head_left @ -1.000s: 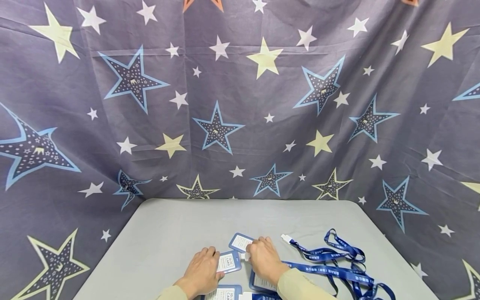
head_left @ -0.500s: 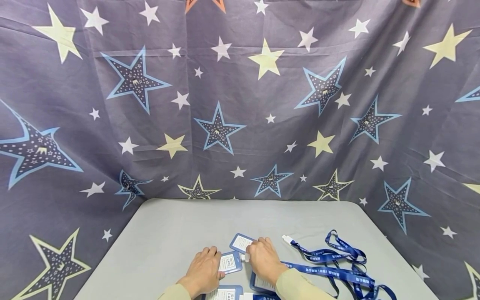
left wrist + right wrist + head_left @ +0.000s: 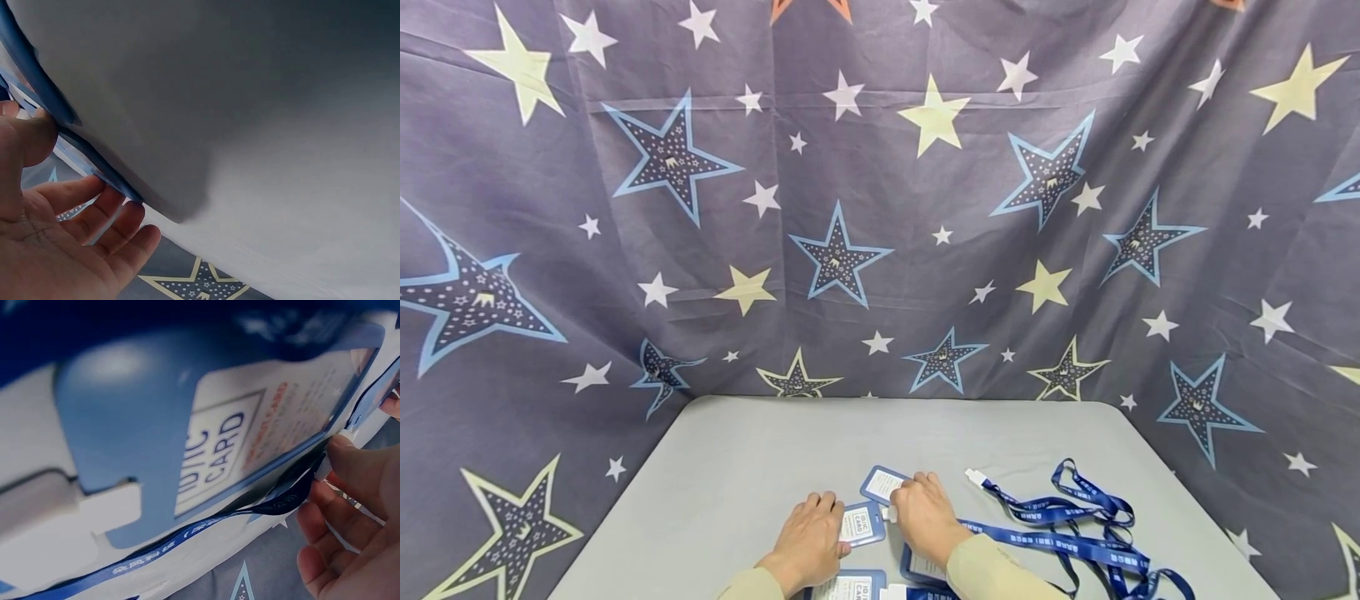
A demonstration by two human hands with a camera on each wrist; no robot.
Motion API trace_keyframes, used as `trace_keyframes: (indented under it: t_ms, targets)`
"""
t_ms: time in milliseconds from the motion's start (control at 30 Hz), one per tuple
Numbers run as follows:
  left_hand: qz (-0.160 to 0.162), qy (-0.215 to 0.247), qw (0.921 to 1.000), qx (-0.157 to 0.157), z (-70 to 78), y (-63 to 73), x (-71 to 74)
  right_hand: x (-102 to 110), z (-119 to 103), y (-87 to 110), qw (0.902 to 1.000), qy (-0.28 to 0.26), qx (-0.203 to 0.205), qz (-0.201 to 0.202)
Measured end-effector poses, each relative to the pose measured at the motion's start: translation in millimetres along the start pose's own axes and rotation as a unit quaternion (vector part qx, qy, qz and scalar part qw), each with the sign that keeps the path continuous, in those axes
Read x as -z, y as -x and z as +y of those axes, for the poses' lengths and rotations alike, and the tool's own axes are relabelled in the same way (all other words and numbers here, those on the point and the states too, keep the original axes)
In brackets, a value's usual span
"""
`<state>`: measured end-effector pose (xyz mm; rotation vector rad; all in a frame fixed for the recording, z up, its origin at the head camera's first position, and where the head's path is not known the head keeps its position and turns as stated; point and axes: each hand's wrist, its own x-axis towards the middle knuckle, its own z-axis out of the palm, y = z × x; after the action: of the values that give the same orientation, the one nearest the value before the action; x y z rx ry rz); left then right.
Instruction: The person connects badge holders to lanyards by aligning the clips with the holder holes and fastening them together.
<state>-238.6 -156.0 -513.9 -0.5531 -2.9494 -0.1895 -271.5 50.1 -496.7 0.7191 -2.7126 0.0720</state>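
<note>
A blue-framed badge holder (image 3: 861,523) with a white ID card lies in front of my left hand (image 3: 808,540), which grips it by its near end. In the left wrist view, thumb and fingers (image 3: 119,228) meet at the holder's blue edge (image 3: 103,165). My right hand (image 3: 927,518) pinches a white lanyard clip (image 3: 889,514) right at the holder's other end. The right wrist view shows thumb and fingertips closed on that clip (image 3: 324,465), with the blue strap (image 3: 290,499) running from it. Another badge holder (image 3: 880,483) lies beyond, partly hidden by my right fingers.
Blue lanyards (image 3: 1060,542) lie tangled on the right of the grey table (image 3: 760,442), one white clip (image 3: 975,477) pointing left. Two more badge holders lie near me: one (image 3: 850,587) at the front edge of view, another (image 3: 919,567) partly under my right wrist. A starred curtain (image 3: 865,167) surrounds the table.
</note>
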Motion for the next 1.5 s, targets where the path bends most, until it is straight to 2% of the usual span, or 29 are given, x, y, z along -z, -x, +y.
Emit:
trace_keyframes:
  t_ms: [300, 600, 1067, 1500]
  targets:
    - [0.004, -0.001, 1.0, -0.004, 0.1, 0.6, -0.7, -3.1, -2.6, -1.4, 0.9994, 0.032, 0.01, 0.0]
    - [-0.008, -0.002, 1.0, -0.001, 0.2, 1.2, -0.2, -2.4, -3.6, -1.2, 0.9992, 0.039, 0.013, 0.001]
    - [-0.007, -0.012, 0.9999, -0.002, 2.9, -0.6, 3.8, -3.0, -3.1, -3.0, 0.9991, 0.034, 0.02, 0.011]
    - [0.002, -0.013, 0.9999, -0.006, 3.5, 0.4, 1.9, -2.3, -6.9, -2.2, 0.9994, 0.021, 0.027, -0.008]
